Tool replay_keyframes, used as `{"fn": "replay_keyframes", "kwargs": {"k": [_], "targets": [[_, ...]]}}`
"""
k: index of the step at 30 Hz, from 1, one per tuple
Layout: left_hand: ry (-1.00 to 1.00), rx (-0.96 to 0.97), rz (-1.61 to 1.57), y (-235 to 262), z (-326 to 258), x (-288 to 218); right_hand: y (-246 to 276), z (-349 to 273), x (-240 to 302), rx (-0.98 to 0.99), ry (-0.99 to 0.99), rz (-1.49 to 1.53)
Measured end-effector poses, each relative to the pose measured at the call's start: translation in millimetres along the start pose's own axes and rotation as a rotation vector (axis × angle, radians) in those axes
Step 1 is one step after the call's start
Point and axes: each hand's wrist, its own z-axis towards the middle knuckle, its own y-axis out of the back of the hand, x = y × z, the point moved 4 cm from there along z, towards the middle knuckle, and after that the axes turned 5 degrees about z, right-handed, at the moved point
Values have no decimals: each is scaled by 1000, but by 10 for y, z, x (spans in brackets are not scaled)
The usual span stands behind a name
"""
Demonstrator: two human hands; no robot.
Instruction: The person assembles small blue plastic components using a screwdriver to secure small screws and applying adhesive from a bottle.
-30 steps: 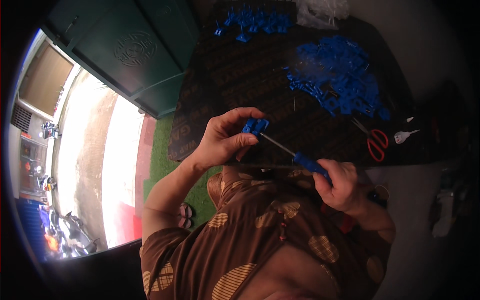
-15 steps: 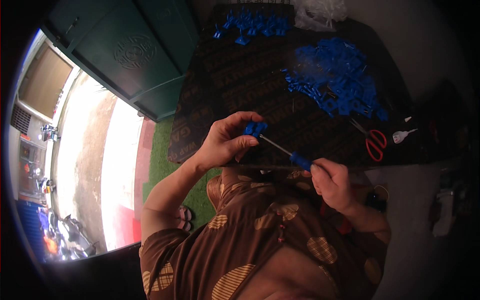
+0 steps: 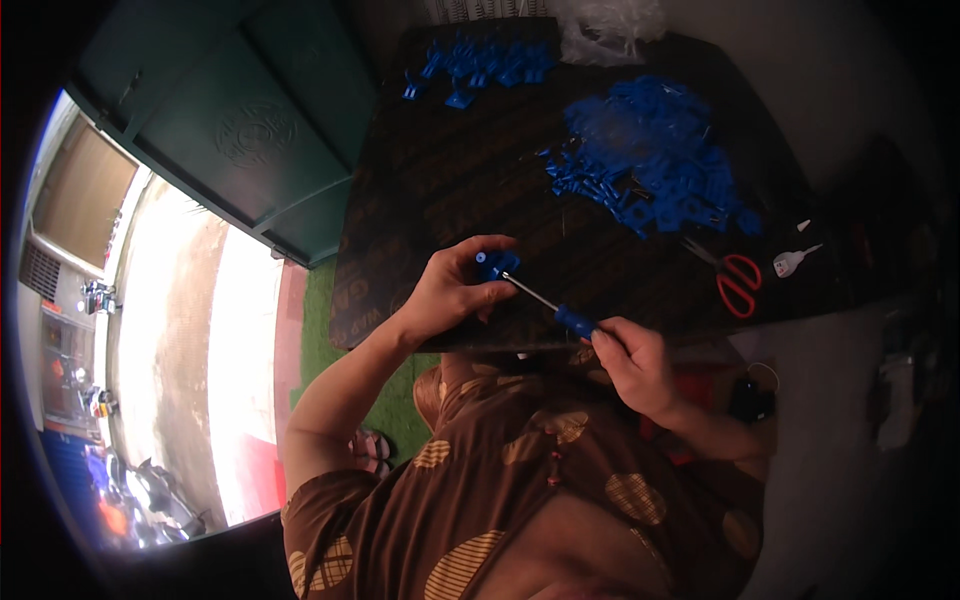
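Between the thumb and fingers of my left hand is a small blue plastic part, held just above the table's near edge. My right hand is closed round the blue handle of a screwdriver. The metal shaft slants up and left, and its tip meets the blue part. Whether a screw sits under the tip is too small to tell. Farther off lies a big heap of loose blue plastic parts. At the back left stand several similar blue pieces, looking assembled.
Red-handled scissors lie on the dark table at the right, beside a small white bottle and a white cap. A clear plastic bag rests at the back. A green metal door stands at the left.
The whole view has shifted slightly. The blue part looks turned a little in my left hand, with a round end now showing. The screwdriver tip stays against it.
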Motion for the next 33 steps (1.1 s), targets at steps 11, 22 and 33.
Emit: {"fn": "replay_keyframes", "kwargs": {"k": [11,22,33], "targets": [[-167,-74,815,103,274,-137,364,66,42,-211,278,-440],[-403,-42,1054,160,398,-116,610,57,-59,-323,290,-776],[-316,-112,948,303,400,-38,650,287,-126,-343,295,-990]]}}
